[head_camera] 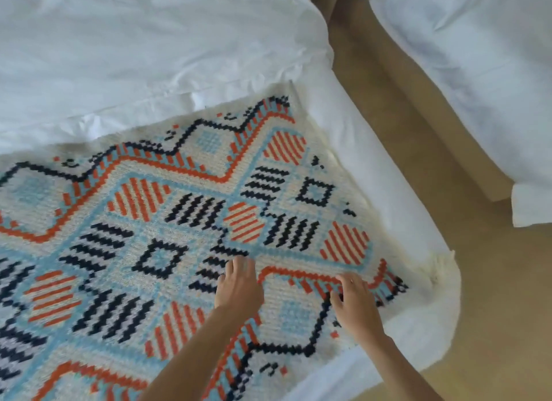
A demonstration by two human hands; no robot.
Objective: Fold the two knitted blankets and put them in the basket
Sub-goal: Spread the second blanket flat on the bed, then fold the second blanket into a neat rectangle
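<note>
The knitted blanket (155, 221) lies spread flat on the bed, pattern up. It is a cream knit with pale blue bands, orange zigzag lines, navy stepped outlines, orange-striped roundels, navy-striped diamonds and small navy squares. The knit looks chunky and sits smooth under my arms, with a plain cream border along its outer edges.

My left hand (239, 284) rests palm down on the blanket, fingers straight and close together, holding nothing. My right hand (354, 305) sits just inside the blanket's near right corner, thumb spread to the side and fingers bent down onto the knit. I cannot tell whether they pinch the fabric or only press on it.

The blanket's far edge runs along a bunched white duvet (149, 57) that covers the rest of the bed. Its right edge runs close to the mattress side, with a strip of white sheet (373, 167) showing between them. On the left and toward me the blanket goes out of view. A cream tufted patch (442, 269) sits at the mattress corner, too blurred to name.

Beyond the mattress edge a lane of tan floor (433, 161) opens to the right, and white bedding (478, 72) of a second bed borders its far side.
</note>
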